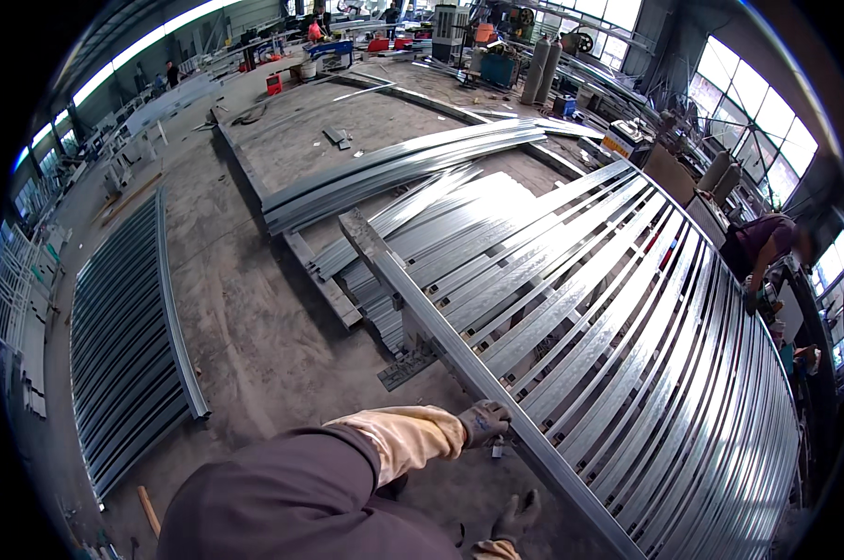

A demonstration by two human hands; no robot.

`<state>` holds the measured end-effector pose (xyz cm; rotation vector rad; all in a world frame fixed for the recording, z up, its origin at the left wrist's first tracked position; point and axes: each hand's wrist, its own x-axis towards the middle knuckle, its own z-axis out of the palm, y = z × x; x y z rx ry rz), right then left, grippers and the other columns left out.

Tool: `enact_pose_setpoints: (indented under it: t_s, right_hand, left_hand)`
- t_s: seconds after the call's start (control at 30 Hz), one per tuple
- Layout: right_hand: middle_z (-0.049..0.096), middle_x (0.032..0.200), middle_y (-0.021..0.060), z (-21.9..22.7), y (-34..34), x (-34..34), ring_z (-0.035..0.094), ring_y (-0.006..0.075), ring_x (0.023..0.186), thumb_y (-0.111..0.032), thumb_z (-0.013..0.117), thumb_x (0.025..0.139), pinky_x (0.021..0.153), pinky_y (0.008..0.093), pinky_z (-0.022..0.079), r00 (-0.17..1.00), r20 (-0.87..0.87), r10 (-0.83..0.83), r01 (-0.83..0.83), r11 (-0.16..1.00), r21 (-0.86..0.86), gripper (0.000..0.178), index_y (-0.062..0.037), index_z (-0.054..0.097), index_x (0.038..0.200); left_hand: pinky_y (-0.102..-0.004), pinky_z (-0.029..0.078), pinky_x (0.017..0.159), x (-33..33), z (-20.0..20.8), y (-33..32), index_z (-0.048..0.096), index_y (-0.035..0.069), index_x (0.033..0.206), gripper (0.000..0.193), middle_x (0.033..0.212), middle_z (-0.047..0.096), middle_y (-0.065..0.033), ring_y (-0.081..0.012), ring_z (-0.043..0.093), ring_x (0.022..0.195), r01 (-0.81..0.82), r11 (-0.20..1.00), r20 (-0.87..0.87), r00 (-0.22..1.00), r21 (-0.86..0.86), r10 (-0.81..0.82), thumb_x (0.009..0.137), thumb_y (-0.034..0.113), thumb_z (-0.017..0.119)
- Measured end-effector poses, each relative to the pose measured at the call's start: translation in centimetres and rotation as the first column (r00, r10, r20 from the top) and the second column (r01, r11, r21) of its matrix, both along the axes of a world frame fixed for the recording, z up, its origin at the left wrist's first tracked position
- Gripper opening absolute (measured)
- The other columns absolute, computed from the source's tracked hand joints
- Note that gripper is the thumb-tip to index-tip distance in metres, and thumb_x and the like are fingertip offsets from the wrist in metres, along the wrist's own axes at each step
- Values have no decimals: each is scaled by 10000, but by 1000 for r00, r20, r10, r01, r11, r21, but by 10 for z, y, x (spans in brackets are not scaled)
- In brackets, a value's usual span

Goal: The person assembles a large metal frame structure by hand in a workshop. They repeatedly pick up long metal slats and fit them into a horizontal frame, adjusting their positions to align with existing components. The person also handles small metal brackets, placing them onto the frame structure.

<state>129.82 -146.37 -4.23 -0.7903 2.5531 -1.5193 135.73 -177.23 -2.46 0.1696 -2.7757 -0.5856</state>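
My left hand [485, 423], in a dark work glove below a tan sleeve cover, is closed beside the near rail [452, 343] of a large slatted metal panel. What its fingers hold is hidden, though a small pale piece [497, 450] shows just under them. Lower down, my right hand [517, 516] is also gloved. Its fingers are apart with nothing in them, and it stays off the rail. The panel [618, 355] has many parallel silvery slats and stretches away to the right. Under its near corner stands a grey metal support [409, 371].
At the panel's far right edge, a co-worker [762, 247] bends over it. Long metal profiles [394, 163] and stacked strips [478, 210] lie beyond. Another slatted panel [128, 336] rests on the floor at left, near a wooden stick [148, 511]. Gas cylinders [543, 70] stand far back.
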Motion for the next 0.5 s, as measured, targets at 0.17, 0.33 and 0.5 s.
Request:
enact_pose_setpoints:
  t_s: [0.17,0.33,0.5]
  right_hand:
    - [583,1414,136,-54,67,70,568,229,1250,-84,710,954,1045,376,474,671,716,193,17,961,-275,679,-8,398,1552]
    - [680,1305,106,51,95,74,642,205,1104,-134,688,982,966,354,510,407,881,242,-109,970,-217,475,-23,580,1431]
    - [721,998,110,-9,196,33,696,228,882,-167,707,956,727,386,545,533,846,-26,42,999,5,276,8,664,1165]
  left_hand:
    - [-483,491,953,50,11,97,676,97,1029,360,1207,644,-112,-353,596,1157,234,943,47,967,237,-252,844,395,753]
    - [-501,487,970,50,17,186,679,58,1098,478,1211,641,-173,-410,603,1151,197,795,233,891,574,-389,875,477,732]
    - [-470,443,1103,15,12,238,609,101,1373,620,1359,615,-194,-386,566,1298,-71,909,432,893,411,-126,925,526,674]
